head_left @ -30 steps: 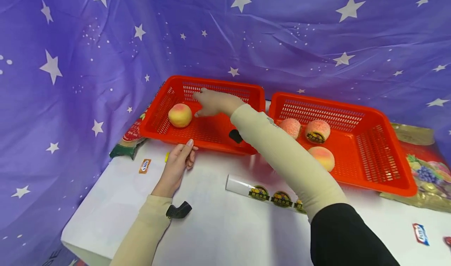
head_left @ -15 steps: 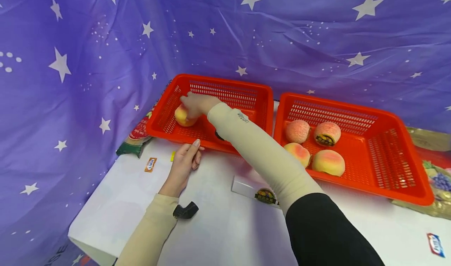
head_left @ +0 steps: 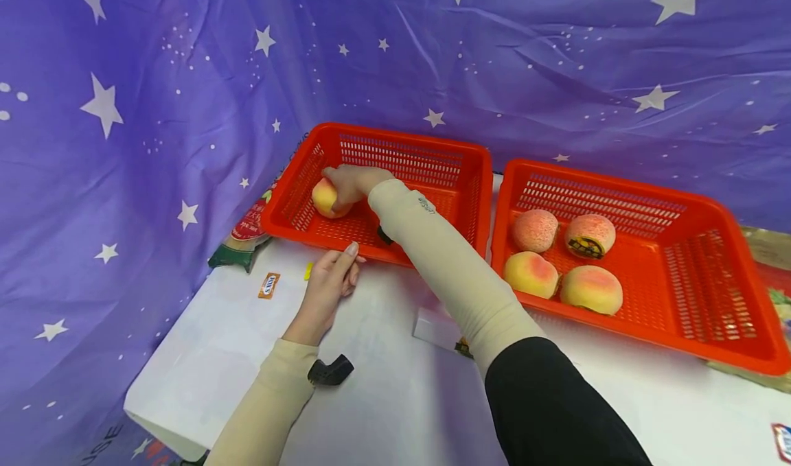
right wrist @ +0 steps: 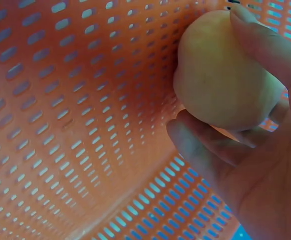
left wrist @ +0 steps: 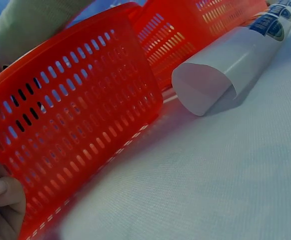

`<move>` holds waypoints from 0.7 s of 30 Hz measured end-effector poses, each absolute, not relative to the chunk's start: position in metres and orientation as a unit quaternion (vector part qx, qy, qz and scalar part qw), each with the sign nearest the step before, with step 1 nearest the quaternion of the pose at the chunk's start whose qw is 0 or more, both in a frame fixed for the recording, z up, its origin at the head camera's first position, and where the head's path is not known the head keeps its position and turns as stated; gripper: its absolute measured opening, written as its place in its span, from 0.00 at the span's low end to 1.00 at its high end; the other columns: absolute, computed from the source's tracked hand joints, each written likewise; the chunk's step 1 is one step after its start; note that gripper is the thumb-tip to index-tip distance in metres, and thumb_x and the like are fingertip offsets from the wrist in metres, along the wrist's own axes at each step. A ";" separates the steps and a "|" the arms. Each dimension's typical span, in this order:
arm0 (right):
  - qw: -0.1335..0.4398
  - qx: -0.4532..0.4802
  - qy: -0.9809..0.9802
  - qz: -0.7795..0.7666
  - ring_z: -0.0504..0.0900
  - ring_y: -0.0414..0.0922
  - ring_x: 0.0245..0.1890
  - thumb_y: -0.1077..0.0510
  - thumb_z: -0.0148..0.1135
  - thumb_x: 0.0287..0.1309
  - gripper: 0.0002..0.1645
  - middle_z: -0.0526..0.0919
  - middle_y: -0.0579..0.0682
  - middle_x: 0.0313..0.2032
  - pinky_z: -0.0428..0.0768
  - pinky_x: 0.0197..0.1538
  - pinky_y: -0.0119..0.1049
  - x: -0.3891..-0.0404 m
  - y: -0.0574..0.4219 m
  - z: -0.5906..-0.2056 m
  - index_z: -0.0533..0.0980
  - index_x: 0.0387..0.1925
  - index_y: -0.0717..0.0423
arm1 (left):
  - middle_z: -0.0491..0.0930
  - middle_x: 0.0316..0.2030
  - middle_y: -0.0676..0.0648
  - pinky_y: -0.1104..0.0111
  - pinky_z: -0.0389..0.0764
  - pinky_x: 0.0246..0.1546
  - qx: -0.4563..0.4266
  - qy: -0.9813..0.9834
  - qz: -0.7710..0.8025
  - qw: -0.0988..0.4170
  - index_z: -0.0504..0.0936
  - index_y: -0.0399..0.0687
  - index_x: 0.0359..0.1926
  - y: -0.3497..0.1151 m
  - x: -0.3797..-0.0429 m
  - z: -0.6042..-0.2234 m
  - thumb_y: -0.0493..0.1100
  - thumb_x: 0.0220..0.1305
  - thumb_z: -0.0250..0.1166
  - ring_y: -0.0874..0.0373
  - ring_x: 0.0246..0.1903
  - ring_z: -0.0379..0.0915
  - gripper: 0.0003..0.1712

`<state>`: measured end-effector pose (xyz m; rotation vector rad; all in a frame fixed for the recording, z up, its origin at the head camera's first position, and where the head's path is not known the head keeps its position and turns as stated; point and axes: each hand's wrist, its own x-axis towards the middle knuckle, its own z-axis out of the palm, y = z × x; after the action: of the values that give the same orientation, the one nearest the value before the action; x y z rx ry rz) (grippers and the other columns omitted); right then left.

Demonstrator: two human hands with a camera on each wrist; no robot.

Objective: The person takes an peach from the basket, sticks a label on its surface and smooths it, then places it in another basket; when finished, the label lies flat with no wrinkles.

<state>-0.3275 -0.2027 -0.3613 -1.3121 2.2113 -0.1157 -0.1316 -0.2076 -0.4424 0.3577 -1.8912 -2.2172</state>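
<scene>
In the left red basket (head_left: 432,202), my right hand (head_left: 355,183) grips a yellow-and-pink peach (head_left: 324,195) near the left end. The right wrist view shows the thumb on one side of this peach (right wrist: 220,75) and the fingers curled round the other, close to the slotted wall. My left hand (head_left: 327,284) holds the front rim of the same basket, thumb at the rim and fingers curled below it; the left wrist view has those fingers (left wrist: 5,192) against the outer wall.
A second red basket (head_left: 643,267) on the right holds several peaches (head_left: 534,230). A white sticker roll (head_left: 435,327) lies in front, partly behind my right sleeve. Snack bags (head_left: 237,236) lie beside the left basket, and a small orange packet (head_left: 268,285) sits on the white table.
My right hand has moved left and down onto the peach and taken hold of it. My left hand stays at the rim. The head view has shifted slightly, moving the scene.
</scene>
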 end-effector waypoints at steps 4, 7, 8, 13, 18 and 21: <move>0.273 -0.486 0.829 -0.048 0.65 0.40 0.50 0.44 0.62 0.46 0.51 0.66 0.45 0.53 0.64 0.55 0.35 -0.328 -0.203 -0.365 0.46 0.66 0.47 | 0.63 0.14 0.48 0.65 0.50 0.11 0.117 -0.642 -0.751 0.100 0.73 0.33 0.35 -0.207 -0.131 -0.442 0.56 0.59 0.56 0.59 0.10 0.50 0.26; 0.262 -0.491 0.829 -0.050 0.66 0.40 0.48 0.44 0.63 0.45 0.49 0.67 0.45 0.52 0.65 0.54 0.34 -0.328 -0.202 -0.366 0.49 0.65 0.48 | 0.63 0.14 0.48 0.65 0.50 0.11 0.116 -0.643 -0.750 0.100 0.74 0.35 0.34 -0.205 -0.131 -0.441 0.55 0.60 0.55 0.60 0.10 0.51 0.23; 0.258 -0.492 0.830 -0.052 0.67 0.40 0.47 0.44 0.63 0.45 0.47 0.68 0.44 0.50 0.66 0.52 0.33 -0.329 -0.200 -0.366 0.51 0.64 0.48 | 0.63 0.14 0.49 0.65 0.51 0.11 0.115 -0.643 -0.751 0.100 0.74 0.37 0.33 -0.203 -0.132 -0.440 0.55 0.60 0.55 0.60 0.10 0.51 0.22; 0.248 -0.488 0.834 -0.068 0.69 0.41 0.41 0.43 0.63 0.43 0.40 0.70 0.44 0.43 0.70 0.44 0.32 -0.331 -0.184 -0.365 0.59 0.56 0.49 | 0.63 0.14 0.48 0.67 0.52 0.11 0.119 -0.642 -0.751 0.098 0.74 0.36 0.33 -0.197 -0.133 -0.440 0.55 0.60 0.55 0.59 0.10 0.50 0.23; 0.228 -0.496 0.835 -0.073 0.71 0.41 0.40 0.40 0.64 0.41 0.39 0.72 0.44 0.41 0.71 0.44 0.32 -0.330 -0.167 -0.348 0.62 0.52 0.50 | 0.63 0.14 0.49 0.65 0.52 0.11 0.135 -0.644 -0.747 0.100 0.71 0.29 0.36 -0.197 -0.131 -0.439 0.56 0.59 0.55 0.59 0.10 0.51 0.28; 0.205 -0.505 0.837 -0.053 0.71 0.40 0.42 0.39 0.64 0.41 0.41 0.72 0.44 0.43 0.70 0.47 0.33 -0.326 -0.155 -0.330 0.61 0.54 0.51 | 0.63 0.13 0.49 0.63 0.52 0.11 0.144 -0.641 -0.747 0.104 0.70 0.29 0.36 -0.200 -0.129 -0.438 0.56 0.59 0.55 0.59 0.10 0.50 0.29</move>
<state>-0.3259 -0.1550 -0.3302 -1.4081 2.3323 -0.1474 -0.1291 -0.1996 -0.4376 0.4234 -1.8910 -2.2032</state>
